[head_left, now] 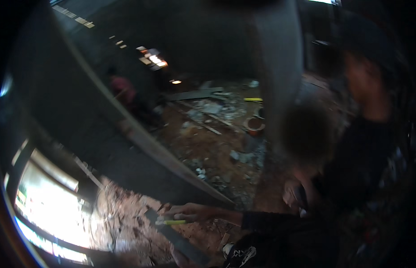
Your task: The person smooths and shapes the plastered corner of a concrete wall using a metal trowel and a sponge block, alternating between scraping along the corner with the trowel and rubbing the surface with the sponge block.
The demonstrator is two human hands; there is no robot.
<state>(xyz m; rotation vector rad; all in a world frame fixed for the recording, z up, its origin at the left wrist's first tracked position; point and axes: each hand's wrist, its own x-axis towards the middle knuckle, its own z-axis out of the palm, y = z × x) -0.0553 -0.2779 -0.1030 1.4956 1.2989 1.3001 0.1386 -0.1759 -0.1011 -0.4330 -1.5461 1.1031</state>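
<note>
Reaching in from the right in a dark sleeve, my right hand point(192, 212) is closed over a short, narrow yellow object point(174, 222). Its exact kind is too blurred to tell. The yellow object lies across the upper end of a flat grey board point(184, 243), which slants down to the right. At the lower edge, my left hand point(179, 257) shows only in part, its fingers against the board's side and seemingly gripping it. Dark cloth with a white print point(243, 255) appears beside the board.
Close on my right stands a person in dark clothing point(360, 152), hands together around a dark object point(301, 196). A grey pillar point(279, 67) and a slanting wall edge point(163, 163) frame rubble and a bucket point(254, 125). Another person in red point(123, 87) is farther back.
</note>
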